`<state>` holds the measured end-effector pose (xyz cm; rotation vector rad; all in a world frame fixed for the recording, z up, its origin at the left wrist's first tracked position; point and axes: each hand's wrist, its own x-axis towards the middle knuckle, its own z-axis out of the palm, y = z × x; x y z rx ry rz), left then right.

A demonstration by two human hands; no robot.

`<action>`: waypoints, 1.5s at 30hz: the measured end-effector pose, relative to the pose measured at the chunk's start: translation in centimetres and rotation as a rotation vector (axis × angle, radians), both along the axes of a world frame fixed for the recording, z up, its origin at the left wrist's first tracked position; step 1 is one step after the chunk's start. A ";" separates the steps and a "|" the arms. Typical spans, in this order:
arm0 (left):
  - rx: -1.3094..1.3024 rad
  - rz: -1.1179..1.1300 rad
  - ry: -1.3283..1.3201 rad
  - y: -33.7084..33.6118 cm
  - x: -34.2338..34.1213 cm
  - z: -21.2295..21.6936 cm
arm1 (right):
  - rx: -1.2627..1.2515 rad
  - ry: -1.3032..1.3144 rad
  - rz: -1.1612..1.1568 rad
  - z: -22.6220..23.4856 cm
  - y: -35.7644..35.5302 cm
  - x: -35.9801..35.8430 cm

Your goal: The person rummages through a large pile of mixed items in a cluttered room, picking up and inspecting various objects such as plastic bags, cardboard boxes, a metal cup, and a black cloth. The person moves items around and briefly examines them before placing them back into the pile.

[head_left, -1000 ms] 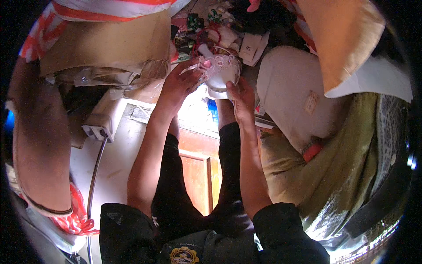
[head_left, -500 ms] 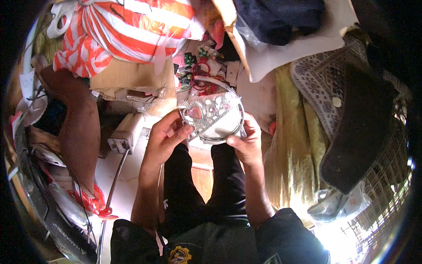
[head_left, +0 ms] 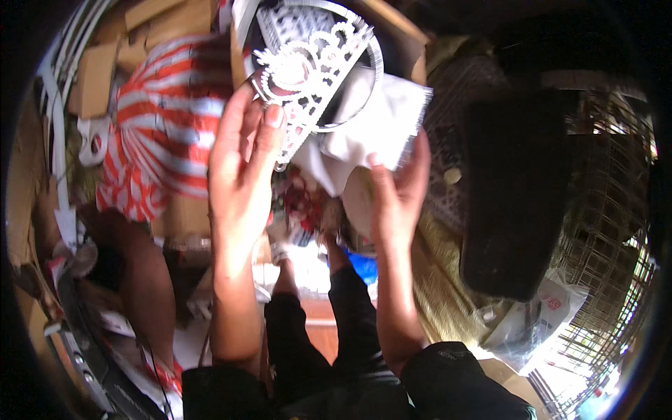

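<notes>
My left hand (head_left: pixel 245 147) pinches one end of a silvery tiara (head_left: pixel 315 80) between thumb and fingers. The tiara has an openwork front with a large heart-shaped stone and a round hoop behind it. My right hand (head_left: pixel 397 192) grips a white packet (head_left: pixel 381 119) with a jagged edge, its thumb on the near side; what the packet contains cannot be seen. The packet lies partly behind the hoop. Both hands are raised in front of an open cardboard box (head_left: pixel 414 56) at the top, and glare washes out some of the tiara's detail.
At the left bulges a red-and-white striped plastic bag (head_left: pixel 175 112), above another person's bare leg (head_left: pixel 140 280). To the right stand a long dark padded piece (head_left: pixel 514 203), gold cloth (head_left: pixel 448 280) and a wire rack (head_left: pixel 616 203). A clear plastic bag (head_left: pixel 542 322) lies below them.
Both hands have risen and moved forward, toward the open box. The tiara has tilted and is now in my left hand alone, while my right hand grips the white packet.
</notes>
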<state>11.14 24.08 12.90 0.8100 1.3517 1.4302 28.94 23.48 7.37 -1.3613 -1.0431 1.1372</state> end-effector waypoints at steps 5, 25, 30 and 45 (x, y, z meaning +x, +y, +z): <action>-0.034 0.208 0.278 -2.7 0.2 -1.3 | -0.083 0.102 -0.080 -0.6 -3.3 -1.5; -0.410 -0.224 1.072 -24.8 8.0 -57.5 | -0.689 -0.220 0.427 -35.9 -25.7 5.5; -0.354 -0.298 1.324 -19.0 9.6 -63.1 | -0.781 -0.259 0.486 -36.2 -24.0 2.9; -0.387 -0.033 0.422 -29.5 4.9 -42.4 | -0.755 -0.366 0.077 -38.0 -24.3 9.2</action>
